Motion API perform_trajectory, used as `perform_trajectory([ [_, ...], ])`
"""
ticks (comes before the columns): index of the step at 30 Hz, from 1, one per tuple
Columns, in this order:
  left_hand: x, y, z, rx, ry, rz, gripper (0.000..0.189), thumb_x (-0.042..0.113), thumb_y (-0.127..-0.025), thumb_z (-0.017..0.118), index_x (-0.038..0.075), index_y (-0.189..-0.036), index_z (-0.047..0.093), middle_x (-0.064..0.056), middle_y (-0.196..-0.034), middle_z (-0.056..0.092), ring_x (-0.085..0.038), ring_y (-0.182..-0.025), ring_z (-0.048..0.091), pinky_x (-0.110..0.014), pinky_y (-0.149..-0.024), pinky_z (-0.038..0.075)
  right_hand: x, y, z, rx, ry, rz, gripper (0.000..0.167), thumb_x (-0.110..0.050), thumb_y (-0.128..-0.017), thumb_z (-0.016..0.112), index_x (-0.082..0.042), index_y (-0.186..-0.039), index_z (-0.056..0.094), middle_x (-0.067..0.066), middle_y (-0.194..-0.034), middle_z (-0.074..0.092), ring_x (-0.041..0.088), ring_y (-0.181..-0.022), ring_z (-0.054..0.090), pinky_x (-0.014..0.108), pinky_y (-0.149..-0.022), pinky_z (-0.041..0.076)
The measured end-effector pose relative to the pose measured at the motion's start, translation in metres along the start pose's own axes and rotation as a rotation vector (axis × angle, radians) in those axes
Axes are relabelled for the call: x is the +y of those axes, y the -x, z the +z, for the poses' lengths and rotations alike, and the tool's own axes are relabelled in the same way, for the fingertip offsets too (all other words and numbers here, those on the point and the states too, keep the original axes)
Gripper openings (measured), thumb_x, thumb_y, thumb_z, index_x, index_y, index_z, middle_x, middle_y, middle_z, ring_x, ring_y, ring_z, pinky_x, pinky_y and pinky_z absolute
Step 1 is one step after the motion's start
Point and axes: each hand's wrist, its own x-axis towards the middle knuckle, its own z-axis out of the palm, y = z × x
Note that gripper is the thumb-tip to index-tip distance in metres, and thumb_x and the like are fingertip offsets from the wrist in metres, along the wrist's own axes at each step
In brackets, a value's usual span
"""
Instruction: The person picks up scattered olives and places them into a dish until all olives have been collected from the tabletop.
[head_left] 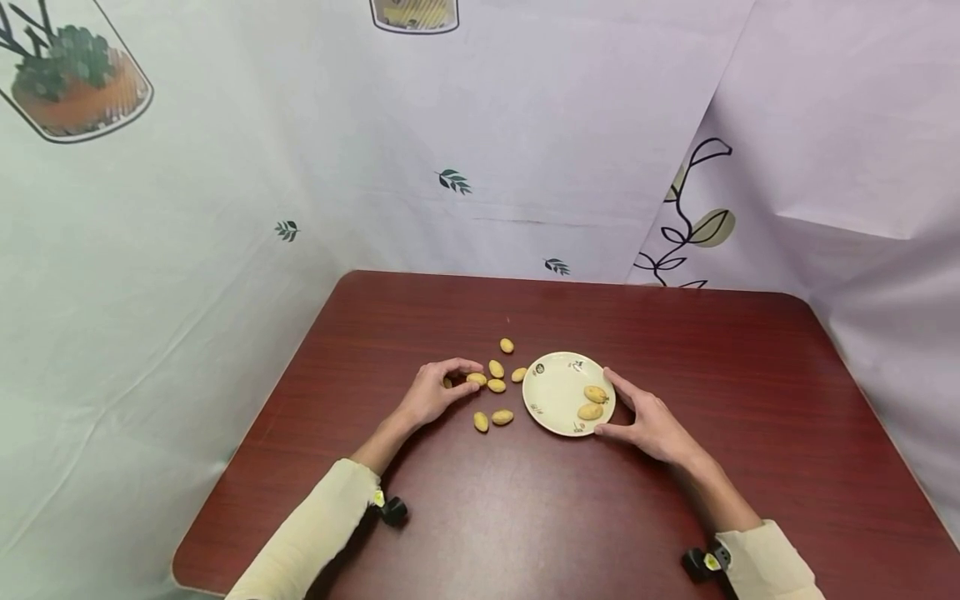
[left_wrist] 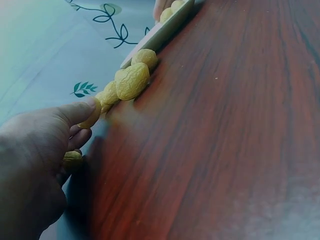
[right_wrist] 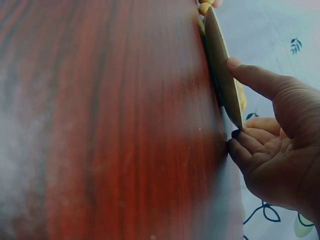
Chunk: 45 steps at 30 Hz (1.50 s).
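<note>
Between thumb and fingertips, my left hand [head_left: 431,393] pinches a small wrinkled yellow potato [left_wrist: 91,116] close over the table. A second potato [left_wrist: 72,159] lies beyond that hand's curled fingers, mostly hidden by them. Several more potatoes [head_left: 497,369] are scattered between the left hand and a pale round plate [head_left: 553,400]. Two potatoes [head_left: 590,412] rest on the plate, toward its right side. My right hand [head_left: 651,427] holds the plate's right edge, thumb on the near side of the rim and fingers at the far side.
The dark red wooden table [head_left: 517,517] has rounded corners. Pale printed cloth [head_left: 510,150] hangs along its back and sides. One potato [head_left: 507,345] lies farther back than the others; two potatoes [head_left: 502,417] lie closer to the front.
</note>
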Motion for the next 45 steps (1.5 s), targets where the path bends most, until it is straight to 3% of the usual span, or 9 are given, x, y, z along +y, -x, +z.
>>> perform_trajectory([
  [8, 0.002, -0.008, -0.008, 0.011, 0.026, -0.01, 0.026, 0.021, -0.099, 0.079, 0.015, -0.124, 0.078, 0.003, -0.112, 0.079, -0.012, -0.098, 0.074, -0.031, -0.084, 0.059, -0.001, 0.0, 0.0, 0.001, 0.001, -0.006, 0.1, -0.02, -0.085, 0.093, 0.006, -0.162, 0.034, 0.026, -0.166, 0.036, 0.042, -0.153, 0.034, -0.001, -0.105, 0.018],
  [14, 0.005, -0.017, -0.013, 0.016, 0.072, -0.008, 0.027, 0.02, -0.099, 0.078, 0.01, -0.124, 0.078, 0.0, -0.108, 0.08, -0.014, -0.085, 0.075, -0.027, -0.068, 0.057, 0.0, -0.001, 0.0, 0.006, 0.01, -0.016, 0.1, -0.02, -0.084, 0.093, 0.006, -0.162, 0.035, 0.027, -0.165, 0.037, 0.043, -0.152, 0.036, -0.001, -0.106, 0.018],
  [23, 0.017, -0.035, -0.016, 0.035, 0.103, 0.023, 0.029, 0.019, -0.1, 0.077, 0.006, -0.126, 0.077, 0.0, -0.114, 0.079, -0.017, -0.101, 0.077, -0.038, -0.086, 0.063, 0.0, -0.002, 0.0, 0.003, 0.015, -0.013, 0.101, -0.02, -0.084, 0.093, 0.006, -0.162, 0.035, 0.027, -0.165, 0.036, 0.042, -0.152, 0.036, -0.001, -0.105, 0.018],
  [31, 0.03, -0.047, -0.004, 0.03, 0.151, 0.051, 0.027, 0.013, -0.098, 0.079, 0.008, -0.124, 0.078, -0.004, -0.117, 0.078, -0.021, -0.107, 0.076, -0.034, -0.091, 0.061, 0.0, -0.002, 0.001, 0.002, 0.014, -0.011, 0.101, -0.02, -0.085, 0.093, 0.006, -0.162, 0.035, 0.027, -0.165, 0.037, 0.042, -0.153, 0.035, -0.001, -0.105, 0.017],
  [45, 0.058, -0.064, 0.028, -0.02, 0.24, 0.074, 0.029, 0.012, -0.098, 0.079, 0.007, -0.126, 0.077, -0.003, -0.114, 0.079, -0.017, -0.105, 0.077, -0.028, -0.084, 0.062, 0.002, -0.001, 0.001, 0.002, 0.001, -0.013, 0.101, -0.018, -0.084, 0.093, 0.007, -0.161, 0.034, 0.028, -0.165, 0.036, 0.043, -0.152, 0.035, -0.002, -0.105, 0.018],
])
